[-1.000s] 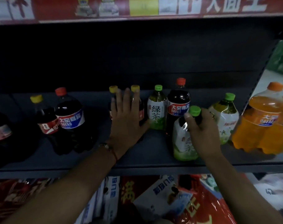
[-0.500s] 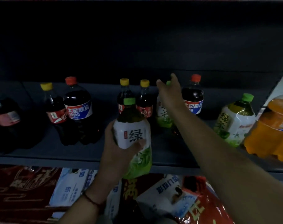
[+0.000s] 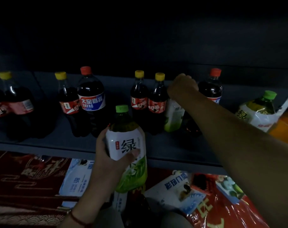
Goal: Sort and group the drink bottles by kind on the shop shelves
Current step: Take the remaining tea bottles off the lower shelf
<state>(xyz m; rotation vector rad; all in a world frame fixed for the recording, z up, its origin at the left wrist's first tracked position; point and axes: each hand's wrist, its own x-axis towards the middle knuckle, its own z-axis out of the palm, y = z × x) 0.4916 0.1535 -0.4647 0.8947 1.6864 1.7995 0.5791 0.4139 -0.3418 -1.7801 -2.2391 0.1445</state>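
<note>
My left hand (image 3: 107,160) grips a green tea bottle (image 3: 128,145) with a green cap, held in front of the dark shelf's front edge (image 3: 41,148). My right hand (image 3: 182,87) reaches to the back of the shelf and closes over the top of a second green tea bottle (image 3: 173,116), hiding its cap. Two small yellow-capped cola bottles (image 3: 147,102) stand just left of it. A red-capped DAYAO cola bottle (image 3: 211,89) stands right of my right hand. A third green tea bottle (image 3: 258,112) stands at the far right.
More yellow-capped colas (image 3: 66,102) and a large DAYAO bottle (image 3: 91,99) stand on the left of the shelf. An orange drink bottle (image 3: 284,129) shows at the right edge. Red and blue-white packages (image 3: 181,191) lie on the level below.
The view has shifted slightly right and nearer. My right hand has curled down over the back green tea bottle's top. My left hand keeps holding its green tea bottle in front of the shelf.
</note>
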